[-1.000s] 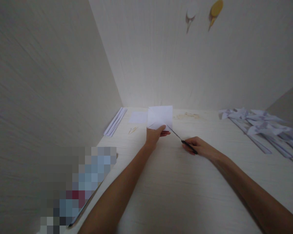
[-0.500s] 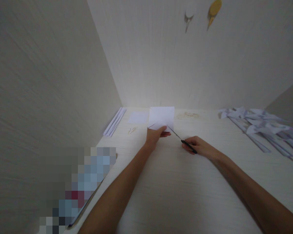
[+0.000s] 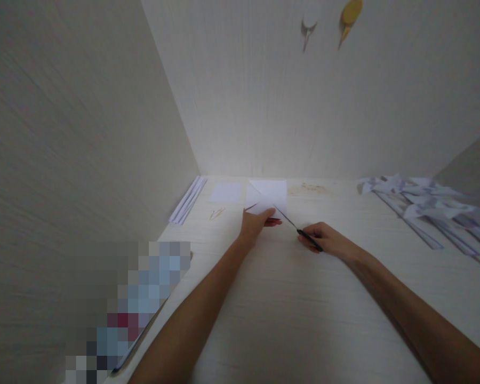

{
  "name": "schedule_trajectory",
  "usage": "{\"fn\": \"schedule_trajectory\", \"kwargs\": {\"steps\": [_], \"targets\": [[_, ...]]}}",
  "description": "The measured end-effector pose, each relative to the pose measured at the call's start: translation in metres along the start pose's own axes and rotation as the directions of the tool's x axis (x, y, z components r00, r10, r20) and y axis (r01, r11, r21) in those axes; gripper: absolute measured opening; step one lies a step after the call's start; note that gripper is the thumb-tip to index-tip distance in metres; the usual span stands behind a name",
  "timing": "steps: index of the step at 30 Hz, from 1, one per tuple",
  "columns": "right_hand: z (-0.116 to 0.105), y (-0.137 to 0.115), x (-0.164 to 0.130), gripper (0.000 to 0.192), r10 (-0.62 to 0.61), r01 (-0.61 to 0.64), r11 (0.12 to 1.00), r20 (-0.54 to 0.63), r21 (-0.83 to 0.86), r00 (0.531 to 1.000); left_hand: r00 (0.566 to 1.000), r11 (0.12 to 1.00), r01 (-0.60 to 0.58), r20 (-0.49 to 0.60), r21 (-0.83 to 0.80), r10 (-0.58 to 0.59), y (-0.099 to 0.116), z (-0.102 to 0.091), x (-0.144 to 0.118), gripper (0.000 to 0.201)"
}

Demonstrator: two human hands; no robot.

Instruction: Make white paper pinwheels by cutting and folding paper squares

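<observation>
My left hand [image 3: 258, 224] grips the near edge of a square white sheet of paper [image 3: 274, 193], thumb on top and fingers underneath. Diagonal lines run in from the sheet's corners, and a slit shows at its near left corner. In my right hand [image 3: 322, 237] is a pair of scissors with black handles [image 3: 309, 239], fingers wrapped round them. The thin blades point up and left, and their tips reach the paper's near right part, just beside my left thumb.
Left of the held sheet lies another white square [image 3: 225, 192], with small thin pale pieces [image 3: 216, 214] nearer me. Rolled paper sticks [image 3: 188, 200] line the left wall. Several paper pinwheels [image 3: 420, 205] lie at right. Small brown bits [image 3: 312, 188] sit near the back wall, which bears two hooks [image 3: 350, 16].
The paper and my left hand have shifted slightly toward me and to the right. The slit at the near left corner gapes a little more. My right hand with the scissors has barely moved.
</observation>
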State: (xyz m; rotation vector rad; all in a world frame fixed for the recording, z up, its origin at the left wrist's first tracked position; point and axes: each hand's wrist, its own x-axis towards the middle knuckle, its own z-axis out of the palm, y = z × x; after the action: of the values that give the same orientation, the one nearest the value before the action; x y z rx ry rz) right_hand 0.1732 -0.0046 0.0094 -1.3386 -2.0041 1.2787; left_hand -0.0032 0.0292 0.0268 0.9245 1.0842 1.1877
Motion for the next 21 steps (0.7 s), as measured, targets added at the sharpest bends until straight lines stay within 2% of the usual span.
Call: {"fn": "schedule_trajectory", "kwargs": {"steps": [16, 21], "targets": [[0.0004, 0.0, 0.0012, 0.042, 0.013, -0.013, 1.0, 0.01, 0.016, 1.0, 0.995, 0.992, 0.097, 0.005, 0.076, -0.098, 0.0002, 0.0024, -0.0034, 0.007], [0.0001, -0.0002, 0.0007, 0.042, 0.012, -0.012, 1.0, -0.007, -0.011, 1.0, 0.999, 0.998, 0.045, 0.012, 0.031, -0.046, 0.0018, 0.0027, -0.0044, 0.007]]}}
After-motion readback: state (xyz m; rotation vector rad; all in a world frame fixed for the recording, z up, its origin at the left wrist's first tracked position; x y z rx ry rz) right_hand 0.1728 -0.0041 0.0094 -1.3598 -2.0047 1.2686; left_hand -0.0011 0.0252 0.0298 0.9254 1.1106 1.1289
